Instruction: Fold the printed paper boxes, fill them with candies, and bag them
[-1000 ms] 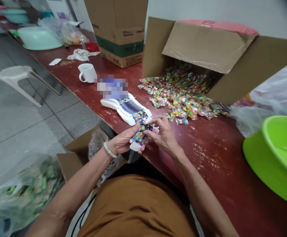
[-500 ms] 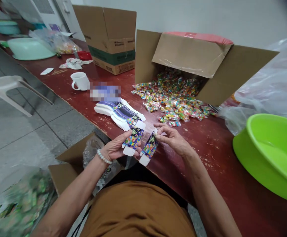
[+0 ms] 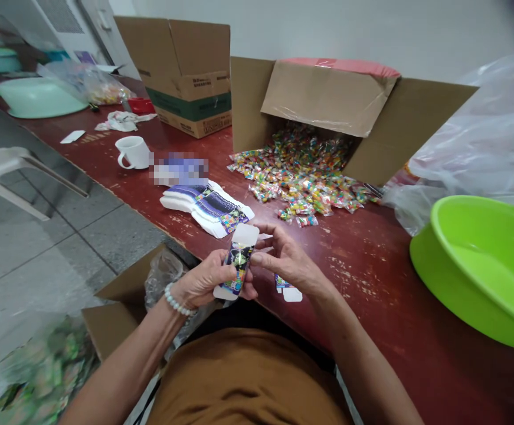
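Note:
A small printed candy carton in dark purple with white end flaps is held in my left hand, thumb across its front and fingers behind it. My right hand is at the carton's right edge, thumb against the side and curled fingers by the upper flap. Another flattened carton lies on the table, partly covered by my right wrist. Just beyond my hands is a stack of flat cartons, fanned in overlapping rows.
Wrapped candies spill from a tipped cardboard box. A green basin stands right; a white mug and an upright box stand farther left. Below the table edge are an open carton and a bag of green packets.
Of the two cartons in my hands, one now lies on the table. The other has been turned more upright in my left hand, and my right hand has moved left onto its edge.

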### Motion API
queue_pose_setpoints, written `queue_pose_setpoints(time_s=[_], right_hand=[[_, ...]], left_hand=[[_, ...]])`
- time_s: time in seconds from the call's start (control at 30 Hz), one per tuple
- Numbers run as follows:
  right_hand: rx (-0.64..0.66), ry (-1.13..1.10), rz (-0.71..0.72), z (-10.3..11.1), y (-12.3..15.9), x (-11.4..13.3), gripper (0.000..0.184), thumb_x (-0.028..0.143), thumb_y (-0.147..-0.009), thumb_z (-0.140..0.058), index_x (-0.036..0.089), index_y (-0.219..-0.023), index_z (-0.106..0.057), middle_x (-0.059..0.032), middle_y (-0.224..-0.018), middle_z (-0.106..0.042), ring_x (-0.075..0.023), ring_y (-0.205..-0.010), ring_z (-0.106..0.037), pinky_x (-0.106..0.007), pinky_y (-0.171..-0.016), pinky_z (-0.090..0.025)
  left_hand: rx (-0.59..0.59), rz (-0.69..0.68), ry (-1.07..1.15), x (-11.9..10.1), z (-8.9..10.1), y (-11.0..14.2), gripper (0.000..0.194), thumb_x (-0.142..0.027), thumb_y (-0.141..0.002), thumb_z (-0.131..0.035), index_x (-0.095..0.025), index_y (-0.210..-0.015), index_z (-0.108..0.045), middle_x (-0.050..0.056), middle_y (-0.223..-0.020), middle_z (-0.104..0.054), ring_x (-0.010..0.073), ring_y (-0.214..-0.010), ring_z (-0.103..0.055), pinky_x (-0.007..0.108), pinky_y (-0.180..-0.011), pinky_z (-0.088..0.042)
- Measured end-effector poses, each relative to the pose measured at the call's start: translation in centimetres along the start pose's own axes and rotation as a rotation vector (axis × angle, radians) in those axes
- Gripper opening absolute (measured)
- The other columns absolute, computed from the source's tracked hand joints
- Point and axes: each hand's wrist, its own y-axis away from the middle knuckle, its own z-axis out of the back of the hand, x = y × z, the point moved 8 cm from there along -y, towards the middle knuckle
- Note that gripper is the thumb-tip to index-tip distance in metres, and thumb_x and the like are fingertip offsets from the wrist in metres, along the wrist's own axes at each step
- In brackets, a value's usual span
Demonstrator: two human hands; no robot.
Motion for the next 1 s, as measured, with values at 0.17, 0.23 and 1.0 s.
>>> queue_pose_setpoints(time_s=[0.17,0.23,1.0], right_hand=[[0.011,-0.121,0.027,-1.0,0.4,0.4,0.058,0.046,-0.069,-0.082,0.022,-0.118,-0.061,-0.0055,-0.103,-0.067,-0.019,-0.088,-0.063,-0.032,-0.075,-0.052],[0.011,-0.158,-0.013,-1.5,0.5,0.0,0.039,0.047,-0.074,-0.076,0.019,-0.101,-0.069,-0.0039,-0.09,-0.069,-0.0178,-0.079,-0.063,-0.031,-0.072,-0.051],[-0.231,-0.182,-0.039,1.6,1.1,-2.4,0.031,0.045,-0.07,-0.079,0.019,-0.069,-0.064,0.0014,-0.068,-0.062,-0.0126,-0.063,-0.054,-0.027,-0.064,-0.046]], left_hand=[[-0.155,-0.022,-0.097,0.3,0.2,-0.2,0.036,-0.037,-0.067,-0.086,-0.01,-0.085,-0.07,0.007,-0.07,-0.072,0.0166,-0.056,-0.069,0.023,-0.053,-0.055],[-0.213,-0.056,-0.112,0.3,0.3,-0.5,0.036,-0.038,-0.068,-0.085,-0.01,-0.084,-0.068,0.005,-0.069,-0.071,0.0148,-0.055,-0.067,0.024,-0.054,-0.055],[-0.439,-0.343,-0.407,-1.4,0.3,0.2,0.03,-0.028,-0.078,-0.075,-0.018,-0.105,-0.065,0.004,-0.094,-0.071,0.0169,-0.083,-0.065,0.025,-0.073,-0.052]])
